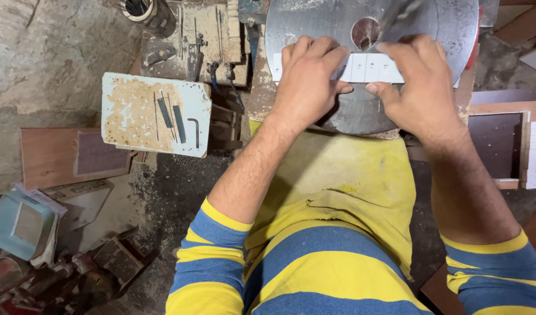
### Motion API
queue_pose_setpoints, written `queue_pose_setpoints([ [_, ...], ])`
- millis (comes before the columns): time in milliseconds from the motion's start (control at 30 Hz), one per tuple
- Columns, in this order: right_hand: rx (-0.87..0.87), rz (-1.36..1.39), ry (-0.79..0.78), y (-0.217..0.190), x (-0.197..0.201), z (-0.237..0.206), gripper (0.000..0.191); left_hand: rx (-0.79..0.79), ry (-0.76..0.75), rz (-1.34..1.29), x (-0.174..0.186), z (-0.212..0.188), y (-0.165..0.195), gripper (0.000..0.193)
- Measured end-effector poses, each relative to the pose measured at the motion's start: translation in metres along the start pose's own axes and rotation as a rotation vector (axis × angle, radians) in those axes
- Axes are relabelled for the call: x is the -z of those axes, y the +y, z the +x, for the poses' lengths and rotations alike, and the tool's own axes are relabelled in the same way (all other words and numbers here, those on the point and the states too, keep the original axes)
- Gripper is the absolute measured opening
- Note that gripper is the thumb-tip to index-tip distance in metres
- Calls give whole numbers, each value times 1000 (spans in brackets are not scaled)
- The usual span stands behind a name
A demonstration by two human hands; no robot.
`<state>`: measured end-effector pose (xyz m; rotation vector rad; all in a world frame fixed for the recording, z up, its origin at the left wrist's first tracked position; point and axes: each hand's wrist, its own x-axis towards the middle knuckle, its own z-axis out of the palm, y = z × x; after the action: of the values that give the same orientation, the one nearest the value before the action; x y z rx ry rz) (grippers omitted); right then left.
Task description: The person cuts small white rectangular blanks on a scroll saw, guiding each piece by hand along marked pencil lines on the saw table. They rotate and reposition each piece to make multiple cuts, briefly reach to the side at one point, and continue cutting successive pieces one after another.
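— White strip (367,67), where is it lying?
— Flat across the round metal disc (361,35), at twelve o'clock.
— And the hands?
— Left hand (307,81) is pressing down, fingers spread; right hand (416,81) is pinching its edge.

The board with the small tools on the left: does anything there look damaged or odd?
Yes. The pale blue board is worn: its paint has flaked off in a large brown patch. It also lies slightly askew. The thin blades and hex key rest loose on it.
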<state>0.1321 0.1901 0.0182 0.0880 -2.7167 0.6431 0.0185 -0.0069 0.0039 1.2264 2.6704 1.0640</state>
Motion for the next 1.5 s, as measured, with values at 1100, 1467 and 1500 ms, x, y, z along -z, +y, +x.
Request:
queue_pose_setpoints([
  [1100,20,-51,57,13,-15,10,43,-81,111,42,-6,16,-7,55],
  [1467,20,-45,68,15,-16,9,44,-82,96,39,-4,16,-6,56],
  [1500,21,-51,67,16,-16,9,45,-81,98,39,-4,16,-6,56],
])
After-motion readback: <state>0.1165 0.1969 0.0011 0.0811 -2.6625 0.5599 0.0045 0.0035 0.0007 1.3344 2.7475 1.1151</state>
